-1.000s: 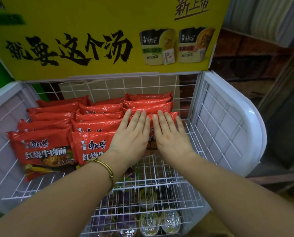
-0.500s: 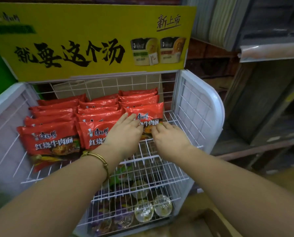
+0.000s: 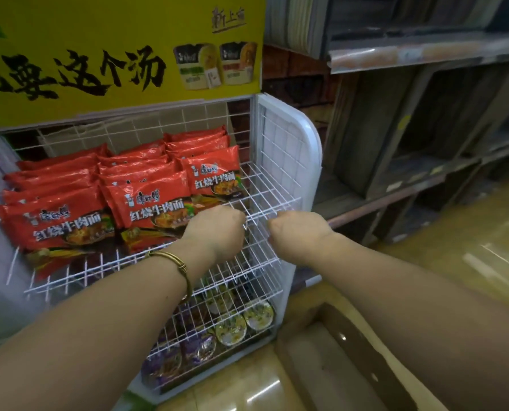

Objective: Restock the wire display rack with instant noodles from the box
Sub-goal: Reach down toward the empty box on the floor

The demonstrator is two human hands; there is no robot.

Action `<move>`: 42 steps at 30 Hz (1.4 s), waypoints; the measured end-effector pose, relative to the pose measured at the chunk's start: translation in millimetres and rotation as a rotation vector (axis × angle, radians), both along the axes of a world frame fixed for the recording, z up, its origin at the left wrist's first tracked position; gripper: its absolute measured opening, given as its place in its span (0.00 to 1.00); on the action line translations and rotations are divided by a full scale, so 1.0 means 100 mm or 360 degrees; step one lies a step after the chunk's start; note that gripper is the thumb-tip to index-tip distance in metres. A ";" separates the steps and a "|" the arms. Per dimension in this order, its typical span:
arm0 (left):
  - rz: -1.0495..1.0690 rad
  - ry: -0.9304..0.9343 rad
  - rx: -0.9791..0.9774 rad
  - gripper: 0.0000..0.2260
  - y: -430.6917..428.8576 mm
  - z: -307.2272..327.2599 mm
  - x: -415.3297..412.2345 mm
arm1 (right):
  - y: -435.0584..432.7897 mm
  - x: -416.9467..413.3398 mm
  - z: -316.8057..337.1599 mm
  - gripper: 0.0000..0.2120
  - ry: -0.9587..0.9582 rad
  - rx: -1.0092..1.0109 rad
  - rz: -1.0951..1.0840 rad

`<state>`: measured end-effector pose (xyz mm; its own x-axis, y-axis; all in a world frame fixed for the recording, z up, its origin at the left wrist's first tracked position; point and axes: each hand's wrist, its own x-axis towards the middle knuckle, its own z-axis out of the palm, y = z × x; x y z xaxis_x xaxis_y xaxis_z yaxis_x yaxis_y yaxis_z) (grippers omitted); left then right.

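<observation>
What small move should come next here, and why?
Probably lowering the right hand toward the cardboard box for more packets. Both it and the left hand are curled and hold nothing, and the wire shelf lies bare in front of the rightmost noodle packet, while the other two rows reach nearer the front edge.

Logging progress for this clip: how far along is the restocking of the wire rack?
Done: red noodle packets sit in three rows on the top shelf; the right row stops short, leaving bare wire. In hand: nothing; the left hand and right hand are curled and empty over that gap. Left: probably filling it from the box, contents unseen.
</observation>
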<state>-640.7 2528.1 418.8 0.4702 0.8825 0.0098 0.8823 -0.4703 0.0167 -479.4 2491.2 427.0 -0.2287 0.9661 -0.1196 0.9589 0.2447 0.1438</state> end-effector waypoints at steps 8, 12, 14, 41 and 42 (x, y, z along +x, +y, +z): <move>-0.0234 0.0082 -0.0176 0.07 -0.26 -0.15 0.74 | -0.48 0.57 -0.13 0.12 -0.0030 -0.0150 -0.0316; -0.0315 0.0044 -0.0159 0.14 -0.36 -0.05 1.18 | -0.70 0.88 -0.12 0.10 -0.0046 -0.0172 -0.0471; -0.0380 0.0011 -0.0132 0.12 -0.42 -0.01 1.41 | -0.82 1.04 -0.08 0.11 -0.0048 -0.0167 -0.0533; -0.0143 0.0066 -0.0411 0.08 -0.65 0.02 4.19 | -0.95 3.97 0.04 0.13 0.0091 -0.0182 -0.0572; -0.0118 0.0065 -0.0414 0.07 -0.64 0.04 4.30 | -0.92 4.09 0.05 0.13 0.0093 -0.0188 -0.0554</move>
